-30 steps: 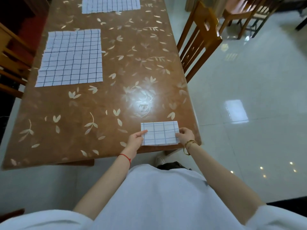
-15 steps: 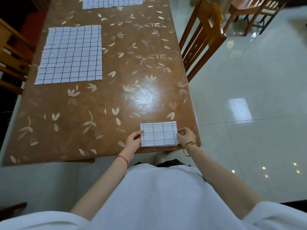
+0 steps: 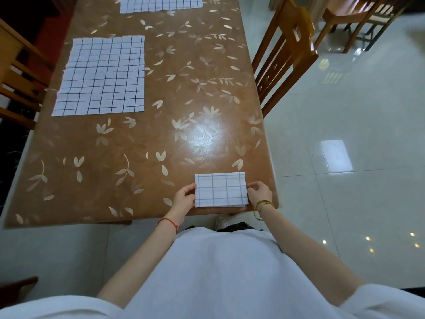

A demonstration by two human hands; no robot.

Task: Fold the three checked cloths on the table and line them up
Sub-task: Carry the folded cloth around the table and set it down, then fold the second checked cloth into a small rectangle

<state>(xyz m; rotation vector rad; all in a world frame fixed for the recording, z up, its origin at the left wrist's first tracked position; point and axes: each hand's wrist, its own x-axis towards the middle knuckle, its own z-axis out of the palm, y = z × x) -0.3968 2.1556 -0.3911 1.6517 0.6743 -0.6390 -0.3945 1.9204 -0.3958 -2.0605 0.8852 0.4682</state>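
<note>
Squaring the first folded cloth at the lower-right table edge.
Curled fingers of the left hand and right hand pinch its short sides. One cloth looks done; the spread cloth at upper left and the top-edge cloth lie unfolded, nothing lined up yet.

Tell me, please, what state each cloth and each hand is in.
folded cloth: folded small, lying at the near edge of the table
middle cloth: unfolded, spread flat
far cloth: unfolded, partly out of frame
left hand: pinches the folded cloth's left edge
right hand: pinches its right edge
</note>
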